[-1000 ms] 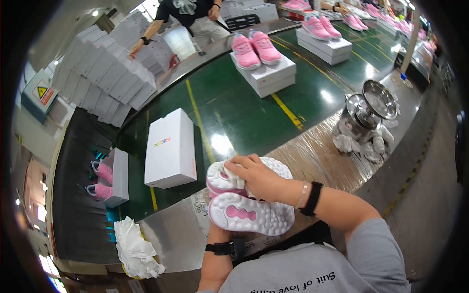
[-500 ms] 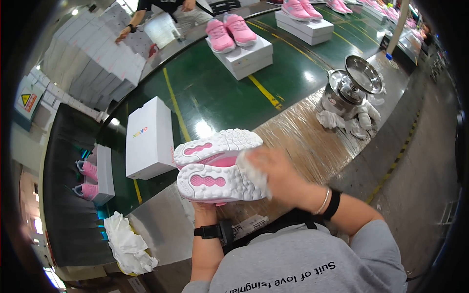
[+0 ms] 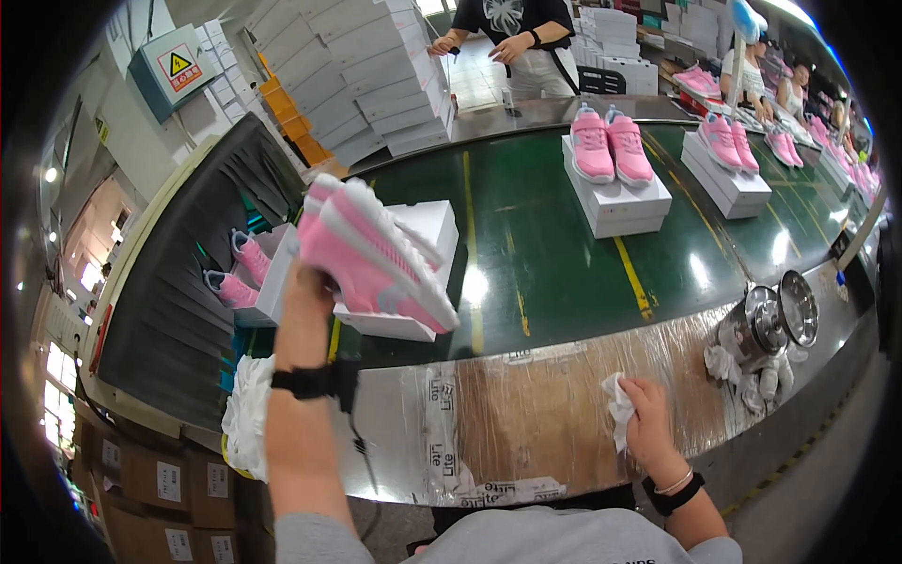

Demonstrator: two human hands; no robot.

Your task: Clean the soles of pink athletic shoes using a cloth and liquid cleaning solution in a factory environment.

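Observation:
My left hand (image 3: 306, 287) is closed on a pair of pink sneakers (image 3: 362, 249) with white soles. It holds them tilted, toes pointing down to the right, in front of a white shoebox (image 3: 434, 226) on the green belt. The sneakers hide part of that box, and whether they touch it I cannot tell. My fingers are partly hidden behind the shoes. Over the plastic-covered worktop, my right hand (image 3: 650, 428) grips a crumpled white cloth (image 3: 618, 412).
Other pink sneakers (image 3: 609, 150) sit on white boxes along the green belt (image 3: 536, 235). A steel pot (image 3: 756, 315) with an open lid stands at the right, white rags beside it. White cloths (image 3: 249, 414) are bundled at the left. A co-worker (image 3: 517, 42) stands across the belt.
My left hand has carried the sneakers leftward and up to the shoebox, turning them from soles-up. My right hand has come away from the soles with the cloth. The view has shifted.

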